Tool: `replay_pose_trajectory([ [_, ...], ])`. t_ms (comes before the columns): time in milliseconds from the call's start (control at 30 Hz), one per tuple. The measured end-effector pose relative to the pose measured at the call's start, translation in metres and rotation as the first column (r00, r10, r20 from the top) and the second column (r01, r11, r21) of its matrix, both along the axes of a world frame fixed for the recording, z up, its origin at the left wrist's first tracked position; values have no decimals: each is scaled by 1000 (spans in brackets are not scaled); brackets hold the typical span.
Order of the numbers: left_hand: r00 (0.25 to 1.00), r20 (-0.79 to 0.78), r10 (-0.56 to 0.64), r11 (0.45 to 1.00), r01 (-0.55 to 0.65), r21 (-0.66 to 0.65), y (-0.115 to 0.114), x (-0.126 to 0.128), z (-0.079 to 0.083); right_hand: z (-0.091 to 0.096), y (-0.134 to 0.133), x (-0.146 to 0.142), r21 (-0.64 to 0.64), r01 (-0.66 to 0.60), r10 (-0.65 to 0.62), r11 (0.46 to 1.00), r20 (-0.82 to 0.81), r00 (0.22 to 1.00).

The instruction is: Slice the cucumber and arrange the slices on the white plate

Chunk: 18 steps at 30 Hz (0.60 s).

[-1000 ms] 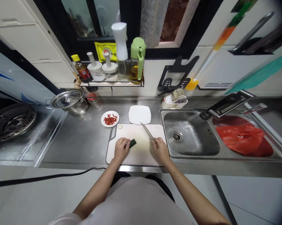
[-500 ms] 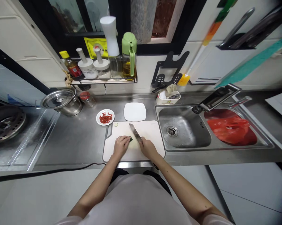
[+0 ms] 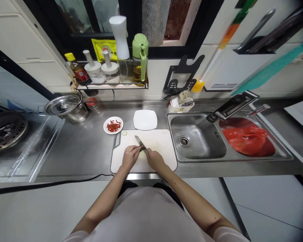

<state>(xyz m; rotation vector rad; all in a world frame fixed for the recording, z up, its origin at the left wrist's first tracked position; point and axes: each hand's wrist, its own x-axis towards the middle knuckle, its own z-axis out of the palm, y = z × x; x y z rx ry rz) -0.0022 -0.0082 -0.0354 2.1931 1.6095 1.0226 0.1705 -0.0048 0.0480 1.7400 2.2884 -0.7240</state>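
Note:
My right hand is closed round the handle of a kitchen knife, its blade pointing up and left. With bent fingers, my left hand holds a small dark green vegetable piece against the white cutting board. The blade lies at the right side of this piece, by the left fingertips; whether it has gone in I cannot tell. A thin pale round slice with a green rim lies at the board's top left corner.
Behind the board stand a white plate and a small plate of red dried berries. A lidded steel pot and a red-capped jar are at the left. The sink borders the board's right, with a red bag in its second basin.
My right hand has moved left with the knife, bringing the blade from beside the green piece up against it. My left hand stays in place.

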Motion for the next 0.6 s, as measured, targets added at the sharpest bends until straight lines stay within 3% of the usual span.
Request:
replay_pose_trajectory([
  [600,998,49,-27,1000,27,0,-1,3,6,-1,-7,-3,15,-16,15,1000,47,999],
])
